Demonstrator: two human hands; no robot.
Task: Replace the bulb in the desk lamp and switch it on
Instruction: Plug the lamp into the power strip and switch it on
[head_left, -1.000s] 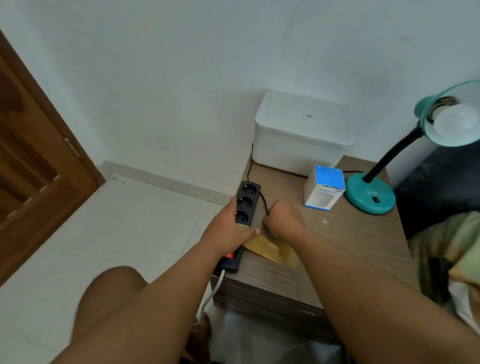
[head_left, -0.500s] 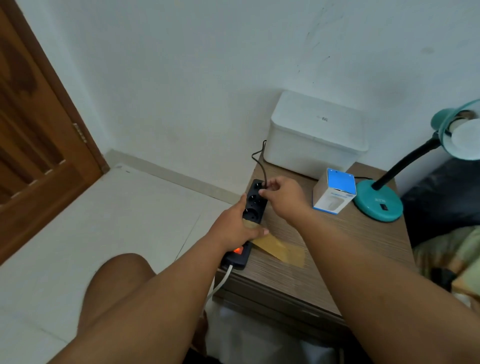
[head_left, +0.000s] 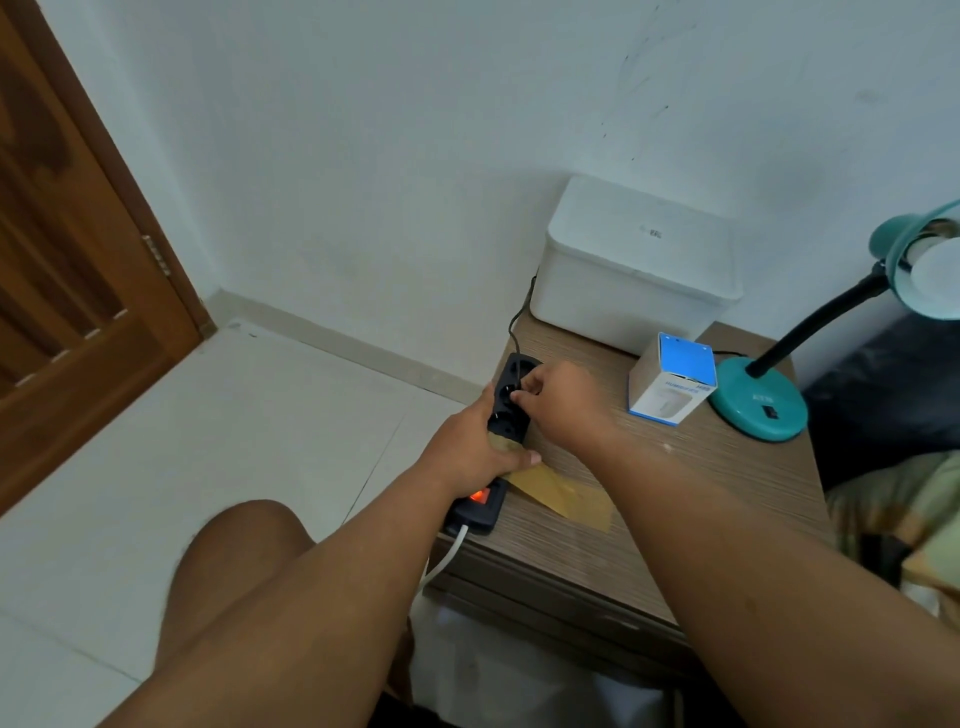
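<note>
A black power strip lies along the left edge of the wooden bedside table, its red switch lit. My left hand grips the strip's middle. My right hand pinches the lamp's black plug at the strip's far sockets; the plug itself is mostly hidden by my fingers. The black cord runs up behind the table. The teal desk lamp stands at the right, its shade holding a white bulb. A blue and white bulb box stands beside the lamp's base.
A white lidded container sits at the table's back against the wall. Yellow tape holds the strip to the tabletop. A wooden door is at the left, tiled floor below. Bedding shows at the right edge. My knee is in front.
My right hand moved from the strip's near end up to its far sockets with the plug. The left hand stayed on the strip. The camera shifted left, and the lit switch came into sight.
</note>
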